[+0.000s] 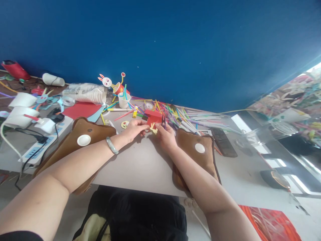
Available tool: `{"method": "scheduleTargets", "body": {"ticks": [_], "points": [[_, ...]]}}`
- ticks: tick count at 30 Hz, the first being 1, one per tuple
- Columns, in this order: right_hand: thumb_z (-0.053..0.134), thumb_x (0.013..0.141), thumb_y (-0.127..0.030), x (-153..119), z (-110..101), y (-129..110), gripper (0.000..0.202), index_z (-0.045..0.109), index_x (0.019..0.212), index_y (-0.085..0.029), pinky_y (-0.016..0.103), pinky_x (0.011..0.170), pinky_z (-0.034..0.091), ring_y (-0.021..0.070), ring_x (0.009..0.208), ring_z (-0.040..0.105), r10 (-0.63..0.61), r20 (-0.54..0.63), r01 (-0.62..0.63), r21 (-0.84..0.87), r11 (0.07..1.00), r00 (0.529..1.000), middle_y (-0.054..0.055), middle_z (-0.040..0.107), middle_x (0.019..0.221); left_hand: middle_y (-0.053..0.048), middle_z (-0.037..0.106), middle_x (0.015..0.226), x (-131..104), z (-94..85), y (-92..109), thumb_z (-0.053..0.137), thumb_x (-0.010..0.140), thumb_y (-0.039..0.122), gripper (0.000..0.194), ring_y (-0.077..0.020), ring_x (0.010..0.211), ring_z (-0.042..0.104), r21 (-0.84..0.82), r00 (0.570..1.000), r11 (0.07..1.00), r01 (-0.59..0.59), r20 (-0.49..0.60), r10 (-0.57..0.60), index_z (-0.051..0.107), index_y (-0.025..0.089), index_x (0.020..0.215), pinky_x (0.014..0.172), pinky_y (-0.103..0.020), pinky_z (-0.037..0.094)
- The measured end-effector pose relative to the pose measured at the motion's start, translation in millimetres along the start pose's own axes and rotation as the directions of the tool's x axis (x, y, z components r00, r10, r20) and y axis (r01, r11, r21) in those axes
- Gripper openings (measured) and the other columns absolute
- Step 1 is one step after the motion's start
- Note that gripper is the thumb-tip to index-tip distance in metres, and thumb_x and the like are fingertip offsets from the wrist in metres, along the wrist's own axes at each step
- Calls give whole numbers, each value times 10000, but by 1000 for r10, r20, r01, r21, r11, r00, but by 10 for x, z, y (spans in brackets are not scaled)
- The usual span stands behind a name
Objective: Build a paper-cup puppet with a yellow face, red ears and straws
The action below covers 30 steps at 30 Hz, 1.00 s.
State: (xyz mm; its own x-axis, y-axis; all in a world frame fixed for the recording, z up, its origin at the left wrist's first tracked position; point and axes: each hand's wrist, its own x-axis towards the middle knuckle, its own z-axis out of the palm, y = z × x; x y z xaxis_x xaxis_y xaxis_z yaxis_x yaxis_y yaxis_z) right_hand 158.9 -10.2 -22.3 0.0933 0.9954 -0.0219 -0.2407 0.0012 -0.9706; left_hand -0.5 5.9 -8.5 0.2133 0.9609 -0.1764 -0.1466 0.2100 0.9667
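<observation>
Both of my hands meet over the middle of the table. My left hand (135, 130) is closed, thumb and fingers pinching the left side of a folded piece of red paper (153, 117). A small pale yellow paper piece (153, 128) shows at the lower edge of the red paper, between my hands. My right hand (167, 135) is closed around a small dark pair of scissors (163, 122), its two points upward. The right thumb lies against the papers; whether it grips them I cannot tell. A round yellow face cutout (124, 125) lies beside my left hand.
Brown cushions (92, 134) (194, 157) lie under my forearms. Behind my hands are scattered coloured straws (185, 117), a yellow glue stick (135, 111) and a white paper cup (124, 100). A power strip (47, 140) with cables stands left; a dark phone (223, 142) lies right.
</observation>
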Motion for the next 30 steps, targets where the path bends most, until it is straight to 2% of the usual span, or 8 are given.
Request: {"method": "scheduleTargets", "body": {"ticks": [6,11,14,19,23,30], "points": [[779,686,-399,-7,5,-4,284,561,703,-219,258,443,175,64,431,215,14,22,-14,10,1000,1000,-102,322,492,-4,642,612,-6,11,10,697,770,143,78,-59,436,520,-6,1000,1000,7,-9,-7,643,116,721,442,-202,418],[793,670,-424,-10,10,16,303,594,729,-202,250,418,159,48,422,236,34,44,-34,4,999,998,-63,510,552,16,599,554,-10,15,1,702,765,148,84,-65,441,519,-14,1000,1000,-3,2,3,642,119,714,438,-196,406],[789,682,-422,-9,7,31,303,589,713,-196,242,400,152,40,405,238,36,44,-35,-9,999,998,-67,495,531,15,598,548,-16,16,1,702,762,141,88,-65,445,524,-5,1000,1000,-6,-3,6,639,118,705,447,-194,411],[776,680,-402,-7,4,53,282,588,747,-202,226,380,231,51,413,318,7,17,-7,-29,1000,1000,-52,569,597,15,607,566,-16,21,-7,693,766,135,79,-65,439,524,6,1000,1000,-20,-14,20,636,118,713,441,-195,417],[751,696,-416,-19,8,57,271,588,754,-207,224,369,276,59,410,330,-4,12,5,-62,998,1000,-57,563,597,21,595,559,-25,30,5,693,766,132,102,-67,428,522,12,1000,1000,-14,-25,14,619,122,696,428,-199,415],[704,742,-396,-37,-11,59,228,585,707,-206,235,457,348,85,482,394,-110,-9,104,-244,964,994,-48,535,586,18,597,569,-29,27,-8,696,771,136,91,-65,437,532,10,999,999,-41,21,41,631,114,711,431,-190,422]]}}
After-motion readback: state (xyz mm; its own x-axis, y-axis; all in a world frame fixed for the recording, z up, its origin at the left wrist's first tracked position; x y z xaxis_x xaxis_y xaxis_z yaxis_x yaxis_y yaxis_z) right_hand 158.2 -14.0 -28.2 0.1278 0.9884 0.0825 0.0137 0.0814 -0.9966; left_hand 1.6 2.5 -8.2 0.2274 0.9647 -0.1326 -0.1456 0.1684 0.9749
